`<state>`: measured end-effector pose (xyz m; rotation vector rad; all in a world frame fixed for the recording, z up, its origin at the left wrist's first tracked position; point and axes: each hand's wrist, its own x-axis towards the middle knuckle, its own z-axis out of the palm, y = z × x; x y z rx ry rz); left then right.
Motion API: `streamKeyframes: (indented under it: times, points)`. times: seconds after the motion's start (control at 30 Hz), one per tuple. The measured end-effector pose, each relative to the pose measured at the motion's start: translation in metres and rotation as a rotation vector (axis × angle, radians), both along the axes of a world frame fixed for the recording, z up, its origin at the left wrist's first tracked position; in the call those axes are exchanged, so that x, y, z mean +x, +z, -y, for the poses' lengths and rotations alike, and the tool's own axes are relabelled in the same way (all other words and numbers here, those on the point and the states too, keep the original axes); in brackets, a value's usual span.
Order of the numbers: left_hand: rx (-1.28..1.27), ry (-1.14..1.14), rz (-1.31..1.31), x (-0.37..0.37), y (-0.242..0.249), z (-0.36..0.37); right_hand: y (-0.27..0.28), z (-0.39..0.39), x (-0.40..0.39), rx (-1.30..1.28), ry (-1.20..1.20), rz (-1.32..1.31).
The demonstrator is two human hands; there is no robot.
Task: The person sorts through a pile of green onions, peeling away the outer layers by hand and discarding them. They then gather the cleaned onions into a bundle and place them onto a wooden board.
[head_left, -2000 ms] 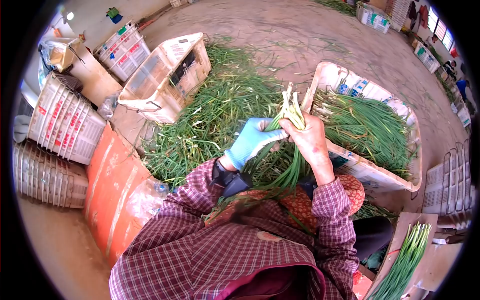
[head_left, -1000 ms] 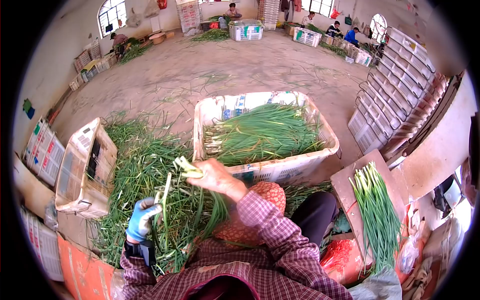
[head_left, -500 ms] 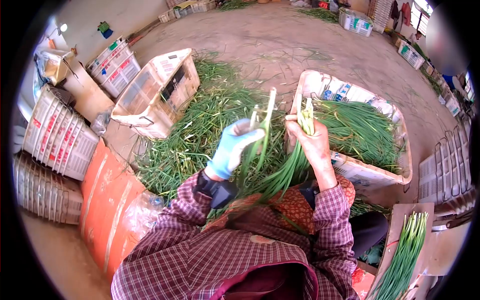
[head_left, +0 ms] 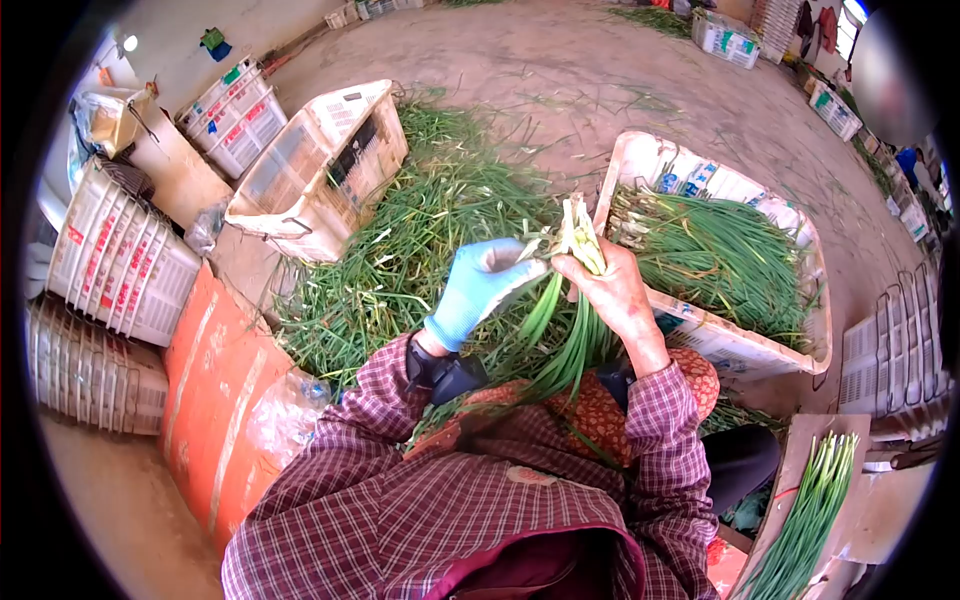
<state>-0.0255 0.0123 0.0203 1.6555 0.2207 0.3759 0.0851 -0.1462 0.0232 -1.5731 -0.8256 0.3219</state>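
My right hand (head_left: 615,290), bare, is closed round a bunch of green stalks (head_left: 580,335), their pale ends upright above the thumb and the leaves hanging toward my lap. Just left of it, my left hand (head_left: 487,285) wears a light blue glove. Its thumb and fingertips are pinched beside the pale ends; what they grip, if anything, is too small to make out. Beneath both hands lies a heap of loose green leaves (head_left: 400,240). To the right a white crate (head_left: 822,330) holds many green stalks (head_left: 710,260).
An emptied-looking white crate (head_left: 310,190) stands at the left, near stacked crates (head_left: 120,260). An orange sheet (head_left: 215,400) lies lower left. At lower right a board (head_left: 790,470) bears a neat bunch of stalks (head_left: 815,510). More crates (head_left: 725,40) stand far back.
The separate stalk that stood by my left hand is now close to the bunch in my right hand. My left hand has moved right, toward the bunch. The view has shifted slightly.
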Motion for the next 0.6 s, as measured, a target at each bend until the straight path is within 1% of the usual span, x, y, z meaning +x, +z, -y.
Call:
streamKeyframes:
  times: [0.03, 0.1, 0.17, 0.2, 0.27, 0.3, 0.37, 0.4, 0.43, 0.47, 0.5, 0.57, 0.6]
  points:
    - [0.110, 0.027, -0.027, -0.002, 0.002, -0.004, -0.003, 0.000, 0.002, -0.002, 0.002, -0.002]
    - [-0.002, 0.027, 0.037, -0.006, 0.001, -0.017, -0.010, 0.003, 0.007, -0.030, 0.011, -0.105]
    - [0.003, 0.086, 0.057, -0.013, 0.003, -0.039, -0.008, 0.008, 0.009, -0.057, -0.003, -0.149]
    - [0.034, 0.164, 0.057, -0.015, 0.001, -0.055, -0.015, 0.011, 0.014, -0.044, -0.007, -0.143]
    - [0.112, 0.335, 0.071, -0.019, -0.009, -0.089, -0.021, 0.015, 0.019, 0.012, -0.004, -0.176]
    - [0.134, 0.344, -0.002, -0.019, -0.033, -0.122, -0.018, 0.016, 0.018, 0.012, -0.008, -0.176]
    - [0.965, 0.258, -0.456, -0.029, -0.050, -0.157, -0.010, 0.019, 0.018, 0.061, -0.051, -0.229]
    - [1.132, 0.241, -0.459, -0.033, -0.057, -0.164, -0.010, 0.021, 0.020, 0.077, -0.020, -0.270]
    - [1.300, 0.224, -0.458, -0.038, -0.056, -0.158, -0.008, 0.020, 0.019, 0.116, -0.041, -0.234]
    - [1.266, 0.187, -0.527, -0.041, -0.052, -0.156, -0.010, 0.019, 0.020, 0.149, -0.046, -0.212]
    - [1.245, 0.117, -0.527, -0.041, -0.032, -0.144, -0.013, 0.017, 0.021, 0.182, -0.054, -0.188]
    - [1.179, 0.076, -0.269, -0.035, -0.011, -0.124, -0.013, 0.010, 0.019, 0.126, -0.082, -0.162]
    - [0.898, 0.019, -0.128, -0.031, 0.006, -0.101, -0.007, 0.008, 0.013, 0.138, -0.052, -0.175]
